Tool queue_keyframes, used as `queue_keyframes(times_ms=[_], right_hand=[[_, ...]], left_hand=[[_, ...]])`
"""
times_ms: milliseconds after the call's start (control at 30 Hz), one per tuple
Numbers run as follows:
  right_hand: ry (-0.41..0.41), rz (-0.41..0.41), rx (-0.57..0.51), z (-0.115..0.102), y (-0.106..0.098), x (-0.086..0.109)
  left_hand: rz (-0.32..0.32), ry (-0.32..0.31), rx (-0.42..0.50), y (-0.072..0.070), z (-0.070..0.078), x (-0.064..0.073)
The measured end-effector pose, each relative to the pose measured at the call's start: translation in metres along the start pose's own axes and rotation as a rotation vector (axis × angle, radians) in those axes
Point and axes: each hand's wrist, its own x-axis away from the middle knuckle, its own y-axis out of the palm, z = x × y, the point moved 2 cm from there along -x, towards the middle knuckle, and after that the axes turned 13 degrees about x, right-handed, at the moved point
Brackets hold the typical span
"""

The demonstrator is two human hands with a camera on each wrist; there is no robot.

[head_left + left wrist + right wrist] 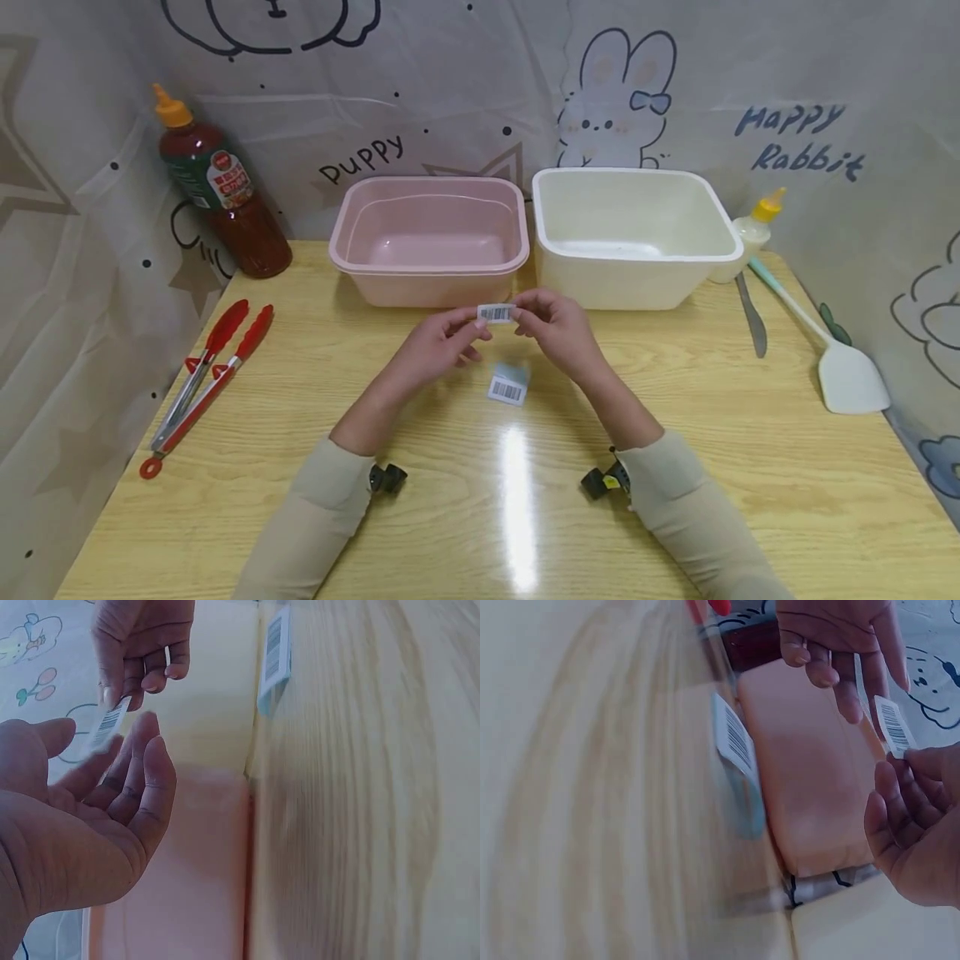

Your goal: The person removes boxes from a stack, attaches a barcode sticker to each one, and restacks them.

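Note:
Between thumb and fingers, my right hand [558, 329] pinches a small white barcode label [496, 313] by one end. My left hand [442, 342] is at the label's other end, its fingers extended just behind it; in the left wrist view the thumb [56, 737] stands apart from the label. On the table below the hands lies a second white barcode label [507, 390] with a pale blue, curved piece [746, 806] attached at its far side. What kind of thing that blue piece is, I cannot tell.
Behind the hands stand a pink bin [427, 287] and a white bin [622, 283]. Red-handled tongs [202, 383] and a sauce bottle [225, 200] are at left. At right are a small yellow-capped bottle [752, 229], a knife [752, 317] and a white spatula [847, 375].

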Motion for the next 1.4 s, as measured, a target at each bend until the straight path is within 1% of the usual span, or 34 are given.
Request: queue_keyframes(times_ms=[133, 267, 400, 533, 700, 867, 933, 1000, 1067, 1233, 1400], right_hand=[[0.007, -0.001, -0.004, 0.000, 0.009, -0.001], [-0.001, -0.017, 0.010, -0.003, 0.016, -0.001], [-0.014, -0.038, 0.027, -0.008, 0.021, -0.004], [-0.031, -0.061, 0.039, -0.014, 0.027, -0.007], [-0.070, -0.093, 0.070, -0.020, 0.038, -0.013], [-0.078, -0.115, 0.121, -0.024, 0.048, -0.016], [-0.077, -0.123, 0.111, -0.025, 0.051, -0.017], [-0.073, -0.128, 0.092, -0.026, 0.054, -0.019], [-0.064, -0.132, 0.078, -0.026, 0.056, -0.020], [-0.032, -0.117, 0.038, -0.026, 0.059, -0.021], [0.004, -0.092, -0.060, -0.026, 0.065, -0.022]], left_hand=[[0.074, 0.001, -0.005, -0.011, -0.001, 0.002], [0.147, 0.030, -0.020, -0.023, -0.001, 0.005], [0.180, 0.032, -0.031, -0.031, -0.003, 0.008], [0.203, 0.028, -0.018, -0.038, -0.006, 0.011], [0.267, 0.029, -0.029, -0.044, -0.009, 0.013], [0.371, 0.063, -0.045, -0.054, -0.009, 0.008], [0.410, 0.082, -0.048, -0.057, -0.008, 0.004], [0.436, 0.088, -0.051, -0.060, -0.008, 0.002], [0.451, 0.097, -0.053, -0.061, -0.007, 0.001], [0.464, 0.104, -0.043, -0.063, -0.008, -0.001], [0.476, 0.096, -0.018, -0.066, -0.010, -0.004]])
